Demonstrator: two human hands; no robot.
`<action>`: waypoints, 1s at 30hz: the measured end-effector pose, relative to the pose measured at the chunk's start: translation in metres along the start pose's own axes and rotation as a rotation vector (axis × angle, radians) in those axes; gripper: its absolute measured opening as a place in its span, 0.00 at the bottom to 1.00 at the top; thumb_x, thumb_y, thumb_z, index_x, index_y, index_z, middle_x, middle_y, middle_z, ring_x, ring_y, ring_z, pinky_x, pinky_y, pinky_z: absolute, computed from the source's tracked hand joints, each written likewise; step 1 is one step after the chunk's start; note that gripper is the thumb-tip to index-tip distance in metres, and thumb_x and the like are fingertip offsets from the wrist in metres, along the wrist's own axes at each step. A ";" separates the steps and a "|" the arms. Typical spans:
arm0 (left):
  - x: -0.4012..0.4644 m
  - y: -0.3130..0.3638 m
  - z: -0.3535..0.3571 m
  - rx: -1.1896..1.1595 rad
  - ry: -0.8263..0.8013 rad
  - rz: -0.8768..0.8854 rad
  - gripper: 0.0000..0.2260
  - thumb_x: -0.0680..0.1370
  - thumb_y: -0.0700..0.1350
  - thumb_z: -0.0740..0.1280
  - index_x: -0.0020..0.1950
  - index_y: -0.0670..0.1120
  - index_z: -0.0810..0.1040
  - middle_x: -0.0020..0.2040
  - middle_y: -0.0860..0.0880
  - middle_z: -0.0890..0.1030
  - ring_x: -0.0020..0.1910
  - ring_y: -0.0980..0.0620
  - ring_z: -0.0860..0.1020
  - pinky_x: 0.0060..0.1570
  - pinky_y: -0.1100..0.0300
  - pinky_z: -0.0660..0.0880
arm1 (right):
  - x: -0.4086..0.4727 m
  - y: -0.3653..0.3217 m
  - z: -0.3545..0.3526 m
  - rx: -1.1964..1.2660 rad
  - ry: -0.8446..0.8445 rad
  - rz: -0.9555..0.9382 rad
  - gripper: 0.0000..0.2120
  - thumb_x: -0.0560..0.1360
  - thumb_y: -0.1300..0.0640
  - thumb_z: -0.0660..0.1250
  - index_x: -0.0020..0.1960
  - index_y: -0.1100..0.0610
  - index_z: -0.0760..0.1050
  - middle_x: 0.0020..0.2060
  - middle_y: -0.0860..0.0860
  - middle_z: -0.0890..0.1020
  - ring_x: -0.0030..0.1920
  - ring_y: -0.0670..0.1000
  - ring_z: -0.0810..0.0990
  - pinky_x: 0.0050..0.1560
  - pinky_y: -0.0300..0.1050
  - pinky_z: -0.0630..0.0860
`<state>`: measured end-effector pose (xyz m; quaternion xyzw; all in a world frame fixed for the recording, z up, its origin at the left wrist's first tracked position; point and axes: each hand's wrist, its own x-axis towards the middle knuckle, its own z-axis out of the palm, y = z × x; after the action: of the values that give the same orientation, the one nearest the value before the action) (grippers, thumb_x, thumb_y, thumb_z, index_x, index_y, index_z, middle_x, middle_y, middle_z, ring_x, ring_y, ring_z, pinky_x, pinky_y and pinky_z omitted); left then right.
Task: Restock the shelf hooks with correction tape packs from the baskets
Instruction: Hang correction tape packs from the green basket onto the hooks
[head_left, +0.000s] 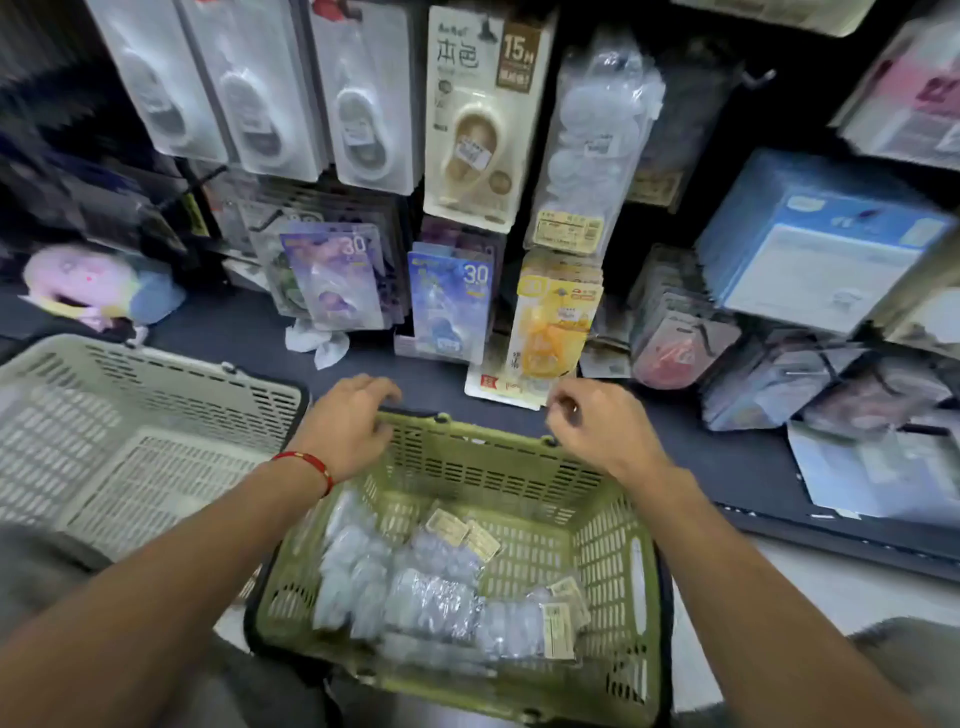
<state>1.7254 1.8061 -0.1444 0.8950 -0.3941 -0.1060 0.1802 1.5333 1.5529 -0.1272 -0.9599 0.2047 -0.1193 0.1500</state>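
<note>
The clear packs of correction tape (431, 587) are piled in the bottom of the green basket (613, 561), most of them toward its left and near sides, so plenty remains to hang. Up on the display, one hook (592, 140) already carries a hanging bunch of similar clear packs, just right of the beige 15M card (475, 119); whether those went up in this job I cannot tell. To its right a bare black hook (758, 78) sticks out with nothing on it, which looks like a place to fill.

The left hand (353, 421) sits at the far rim of the green basket, fingers curled over the dark handle (410, 413) lying there; it seems to be gripping it. The right hand (597, 421) hovers over the far right corner of the same rim, fingers loosely bent, and holds nothing that I can see. No pack is in hand.

A pale basket (156, 415) stands just left, with nothing showing inside. Judging by this, the restocking is well short of finished
</note>
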 end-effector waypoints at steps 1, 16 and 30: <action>-0.011 -0.013 0.010 0.075 -0.056 -0.037 0.20 0.78 0.39 0.68 0.70 0.47 0.78 0.69 0.44 0.78 0.70 0.41 0.73 0.67 0.48 0.72 | -0.007 -0.008 0.021 -0.027 -0.204 -0.014 0.10 0.78 0.51 0.63 0.53 0.52 0.81 0.45 0.49 0.86 0.48 0.58 0.84 0.46 0.52 0.80; -0.109 -0.058 0.084 0.119 -0.044 -0.193 0.29 0.71 0.43 0.75 0.73 0.48 0.78 0.86 0.43 0.47 0.85 0.40 0.44 0.82 0.40 0.45 | -0.096 -0.079 0.238 0.277 -0.974 0.113 0.39 0.83 0.51 0.68 0.85 0.44 0.48 0.85 0.52 0.55 0.82 0.65 0.57 0.80 0.62 0.59; -0.096 -0.031 0.078 -0.060 0.047 -0.245 0.23 0.78 0.43 0.72 0.73 0.48 0.77 0.83 0.44 0.64 0.83 0.43 0.58 0.82 0.46 0.54 | -0.086 -0.044 0.194 0.657 -0.781 0.232 0.29 0.68 0.59 0.83 0.65 0.46 0.76 0.60 0.47 0.80 0.63 0.54 0.79 0.67 0.55 0.76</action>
<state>1.6559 1.8783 -0.2230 0.9328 -0.2743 -0.1179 0.2017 1.5288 1.6746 -0.3062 -0.8063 0.1905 0.2068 0.5205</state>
